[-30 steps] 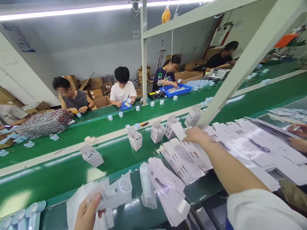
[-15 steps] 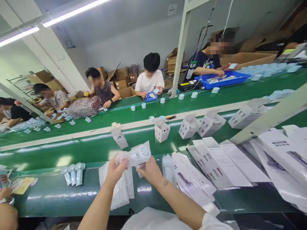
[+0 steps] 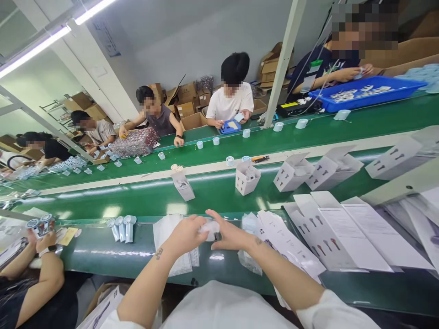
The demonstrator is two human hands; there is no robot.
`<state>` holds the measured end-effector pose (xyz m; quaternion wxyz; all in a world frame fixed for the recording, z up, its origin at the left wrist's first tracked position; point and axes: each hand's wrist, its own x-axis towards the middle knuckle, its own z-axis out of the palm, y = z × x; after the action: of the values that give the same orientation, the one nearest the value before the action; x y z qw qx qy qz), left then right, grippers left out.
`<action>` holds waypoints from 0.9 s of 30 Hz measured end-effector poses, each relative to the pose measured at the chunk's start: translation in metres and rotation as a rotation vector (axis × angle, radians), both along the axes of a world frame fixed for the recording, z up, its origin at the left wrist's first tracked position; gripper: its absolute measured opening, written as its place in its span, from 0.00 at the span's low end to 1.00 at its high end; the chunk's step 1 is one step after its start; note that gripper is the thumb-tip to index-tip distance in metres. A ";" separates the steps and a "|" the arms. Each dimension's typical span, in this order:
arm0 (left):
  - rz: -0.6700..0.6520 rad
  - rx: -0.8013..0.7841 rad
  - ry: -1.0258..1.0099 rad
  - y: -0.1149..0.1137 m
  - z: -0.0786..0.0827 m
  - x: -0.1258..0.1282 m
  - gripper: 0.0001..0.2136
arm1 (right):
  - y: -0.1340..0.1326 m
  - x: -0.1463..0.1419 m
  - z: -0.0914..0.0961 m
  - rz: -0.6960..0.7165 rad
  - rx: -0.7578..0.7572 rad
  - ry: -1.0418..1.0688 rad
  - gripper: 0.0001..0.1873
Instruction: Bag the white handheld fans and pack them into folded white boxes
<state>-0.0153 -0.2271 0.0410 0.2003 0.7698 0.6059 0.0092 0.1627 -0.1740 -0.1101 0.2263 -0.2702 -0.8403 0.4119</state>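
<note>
Between my two hands is a pale handheld fan [image 3: 210, 229], mostly hidden by fingers and seemingly in thin plastic. My left hand [image 3: 187, 235] is closed around its left side. My right hand [image 3: 233, 234] is at the other side, its thumb and fingers spread apart around the end. Beneath my left hand lie white bubble bags [image 3: 176, 262] on the dark green bench. Right of my right hand is a light blue piece in clear plastic [image 3: 249, 224], beside flat printed cartons [image 3: 286, 242].
Three light blue fans [image 3: 128, 228] lie to the left, near a co-worker's hands [image 3: 43, 237] holding similar fans. Open white boxes [image 3: 247, 177] stand on the green belt [image 3: 212, 201] ahead. Co-workers sit across, one by a blue tray [image 3: 370, 93].
The fan, shown broadside with its round head before, is now mostly covered by my hands. My right hand has opened its fingers. The white box flap behind the fan no longer shows. The view has shifted.
</note>
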 end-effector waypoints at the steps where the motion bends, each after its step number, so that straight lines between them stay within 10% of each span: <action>1: -0.059 -0.012 0.005 0.001 0.002 0.002 0.08 | 0.007 -0.003 0.002 0.040 -0.066 -0.018 0.62; 7: -0.281 -0.070 0.122 0.020 0.010 0.007 0.12 | 0.016 -0.007 -0.004 0.013 -0.185 0.025 0.53; 13: 0.116 -0.064 0.158 0.026 0.000 0.025 0.14 | 0.010 -0.010 -0.021 -0.063 -0.227 0.072 0.37; 18: -0.229 -0.080 0.141 0.016 -0.011 0.026 0.22 | 0.012 -0.005 -0.029 -0.077 -0.304 0.169 0.47; 22: -0.178 -0.155 0.019 0.021 -0.008 -0.006 0.19 | 0.013 0.001 -0.025 -0.047 -0.303 0.218 0.42; 27: -0.189 -0.191 0.348 0.020 -0.011 0.003 0.17 | 0.003 -0.008 -0.025 -0.018 -0.320 0.267 0.38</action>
<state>-0.0127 -0.2073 0.0303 0.1649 0.7907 0.5546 -0.2000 0.1543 -0.1707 -0.1349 0.2935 -0.2532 -0.7242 0.5703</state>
